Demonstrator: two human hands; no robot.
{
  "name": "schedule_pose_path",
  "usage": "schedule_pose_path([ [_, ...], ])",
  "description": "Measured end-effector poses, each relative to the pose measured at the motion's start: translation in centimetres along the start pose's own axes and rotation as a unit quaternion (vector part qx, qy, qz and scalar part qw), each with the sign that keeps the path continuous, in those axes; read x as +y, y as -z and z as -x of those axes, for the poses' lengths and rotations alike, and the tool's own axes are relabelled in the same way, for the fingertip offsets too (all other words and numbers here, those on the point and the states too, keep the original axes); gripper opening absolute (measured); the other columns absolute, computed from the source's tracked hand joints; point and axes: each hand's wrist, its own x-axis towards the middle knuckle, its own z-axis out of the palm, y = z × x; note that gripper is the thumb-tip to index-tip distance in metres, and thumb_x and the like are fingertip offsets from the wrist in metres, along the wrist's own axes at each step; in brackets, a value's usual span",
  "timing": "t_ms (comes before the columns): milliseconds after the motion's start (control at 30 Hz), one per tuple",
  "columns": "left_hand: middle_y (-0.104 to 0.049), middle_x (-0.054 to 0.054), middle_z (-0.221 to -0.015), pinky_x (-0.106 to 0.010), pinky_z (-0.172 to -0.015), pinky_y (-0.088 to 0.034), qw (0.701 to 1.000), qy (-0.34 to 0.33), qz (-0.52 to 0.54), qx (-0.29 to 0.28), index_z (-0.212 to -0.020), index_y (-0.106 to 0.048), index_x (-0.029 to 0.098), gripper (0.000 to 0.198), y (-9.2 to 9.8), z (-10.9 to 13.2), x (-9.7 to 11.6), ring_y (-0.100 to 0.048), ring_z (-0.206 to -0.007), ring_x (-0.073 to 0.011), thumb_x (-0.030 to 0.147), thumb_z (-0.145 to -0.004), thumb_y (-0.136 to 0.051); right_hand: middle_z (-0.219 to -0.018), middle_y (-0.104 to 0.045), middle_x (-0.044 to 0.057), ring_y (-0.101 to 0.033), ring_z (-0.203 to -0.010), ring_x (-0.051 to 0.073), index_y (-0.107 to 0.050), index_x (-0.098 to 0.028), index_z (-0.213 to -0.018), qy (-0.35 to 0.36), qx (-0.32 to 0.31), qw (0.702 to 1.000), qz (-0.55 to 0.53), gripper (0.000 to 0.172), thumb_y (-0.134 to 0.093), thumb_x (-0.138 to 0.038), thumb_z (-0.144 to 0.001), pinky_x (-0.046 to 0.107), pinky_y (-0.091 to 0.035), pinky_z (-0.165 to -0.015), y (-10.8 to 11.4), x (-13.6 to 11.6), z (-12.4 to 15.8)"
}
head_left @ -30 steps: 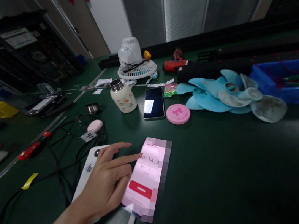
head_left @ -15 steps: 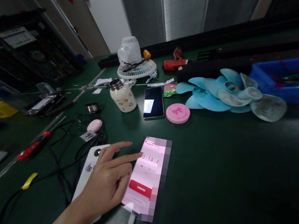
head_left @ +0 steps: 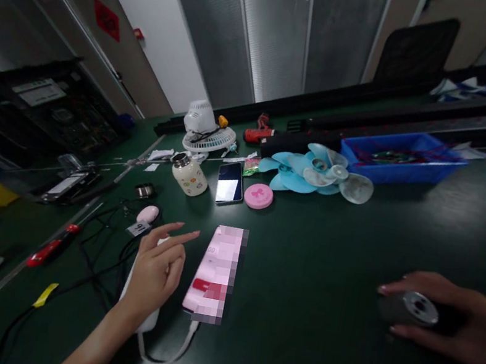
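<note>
My left hand [head_left: 156, 273] hovers with its fingers spread and index finger stretched out, just left of a lit phone [head_left: 204, 269] with a pink screen. Part of that screen is pixelated. A white power bank [head_left: 151, 321] lies partly under my left hand, and a white cable [head_left: 175, 355] loops from the phone toward it. On the right, my right hand [head_left: 458, 317] grips a short dark cylinder with a round silver end [head_left: 421, 307], thumb and fingers on either side. The cylinder's far part is hidden in the palm and shadow.
Behind the phone are a cream bottle [head_left: 191, 179], a dark phone [head_left: 230, 185] and a pink round case [head_left: 258, 197]. Blue fan blades [head_left: 295, 180], a white fan [head_left: 210, 140], a red drill [head_left: 258, 134] and a blue bin [head_left: 404, 173] stand farther back. A red-handled screwdriver [head_left: 45, 252] lies left.
My left hand has pulled back from the phone screen, where the timer reading has changed to zeros. My right hand has come into view holding the cylinder. The view has shifted right.
</note>
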Motion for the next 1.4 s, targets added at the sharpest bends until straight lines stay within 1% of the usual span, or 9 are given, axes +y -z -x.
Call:
schedule_pose_path([
  [167,-0.074,-0.006,-0.104,-0.048,-0.095,-0.042,0.990,0.019,-0.007,0.136,-0.061,-0.051,0.021,0.022,1.3,0.5,2.3,-0.054,-0.115,-0.0279,0.007,-0.078,-0.047,-0.114,-0.066,0.007,-0.062,-0.107,0.021,-0.064,-0.031,-0.116,0.060,-0.076,0.995,-0.031,0.046,-0.066,-0.056,-0.077,0.034,-0.051,-0.094,1.3,-0.3,-0.6],
  [300,-0.074,-0.006,-0.100,-0.047,-0.098,-0.042,0.976,0.026,0.028,0.213,-0.057,-0.049,0.020,0.025,2.4,1.2,7.5,-0.057,-0.111,-0.0267,0.009,-0.079,-0.045,-0.117,-0.066,0.005,-0.062,-0.107,0.025,-0.063,-0.026,-0.119,0.058,-0.074,0.992,-0.080,0.049,-0.068,-0.051,-0.077,0.041,-0.051,-0.094,2.2,-1.2,-0.3],
  [367,-0.074,-0.006,-0.100,-0.045,-0.096,-0.044,0.981,0.010,0.061,0.184,-0.059,-0.051,0.020,0.026,2.4,1.4,11.1,-0.058,-0.109,-0.0260,0.012,-0.083,-0.043,-0.116,-0.067,0.007,-0.062,-0.106,0.027,-0.065,-0.022,-0.117,0.060,-0.049,0.992,-0.097,0.049,-0.068,-0.050,-0.077,0.043,-0.051,-0.093,2.7,-1.4,0.1],
  [500,-0.066,-0.009,-0.118,-0.043,-0.097,-0.045,0.989,-0.053,0.137,-0.002,-0.094,-0.062,0.020,0.019,0.7,1.5,18.2,-0.058,-0.111,-0.0248,0.021,-0.090,-0.044,-0.110,-0.069,0.007,-0.064,-0.099,0.026,-0.067,-0.018,-0.112,0.060,-0.021,0.991,-0.119,0.048,-0.069,-0.050,-0.076,0.041,-0.051,-0.087,3.5,-1.4,1.7],
  [633,-0.059,-0.011,-0.131,-0.043,-0.100,-0.045,0.974,-0.059,0.196,-0.098,-0.132,-0.049,0.022,0.048,-2.8,0.8,22.7,-0.056,-0.117,-0.0276,0.035,-0.087,-0.058,-0.103,-0.070,0.006,-0.064,-0.091,0.022,-0.067,-0.017,-0.107,0.080,-0.033,0.988,-0.125,0.043,-0.070,-0.048,-0.076,0.036,-0.050,-0.080,3.8,-1.9,4.2],
  [967,-0.072,-0.001,-0.113,-0.041,-0.101,-0.045,0.957,-0.058,0.271,-0.088,-0.108,-0.071,0.028,0.026,-9.3,-2.5,23.9,-0.061,-0.116,-0.0245,0.025,-0.089,-0.053,-0.094,-0.068,0.004,-0.061,-0.086,0.021,-0.069,-0.019,-0.098,0.112,-0.025,0.989,-0.094,0.048,-0.076,-0.055,-0.067,0.033,-0.047,-0.078,3.5,-2.4,5.9],
  [1100,-0.076,0.000,-0.101,-0.037,-0.089,-0.052,0.948,-0.036,0.309,-0.058,-0.098,-0.073,0.027,0.021,-8.4,-2.7,24.3,-0.069,-0.098,-0.0227,0.024,-0.087,-0.056,-0.094,-0.068,0.004,-0.060,-0.086,0.020,-0.069,-0.019,-0.100,0.117,-0.028,0.988,-0.098,0.047,-0.075,-0.054,-0.069,0.032,-0.046,-0.076,3.4,-2.4,5.7],
  [1233,-0.075,-0.002,-0.100,-0.031,-0.085,-0.053,0.918,0.009,0.394,0.042,-0.098,-0.068,0.022,0.016,-6.1,-3.7,26.2,-0.070,-0.093,-0.0200,0.027,-0.085,-0.061,-0.093,-0.068,0.003,-0.060,-0.083,0.019,-0.068,-0.018,-0.099,0.133,-0.035,0.984,-0.116,0.043,-0.074,-0.051,-0.071,0.030,-0.045,-0.072,3.2,-2.7,5.2],
  [1400,-0.075,-0.002,-0.097,-0.029,-0.085,-0.053,0.900,-0.005,0.436,0.014,-0.104,-0.062,0.022,0.019,-5.3,-4.6,28.2,-0.071,-0.093,-0.0188,0.023,-0.085,-0.061,-0.087,-0.067,0.003,-0.060,-0.077,0.017,-0.067,-0.016,-0.093,0.149,-0.042,0.979,-0.137,0.039,-0.073,-0.049,-0.073,0.028,-0.044,-0.066,2.7,-2.5,4.6],
])
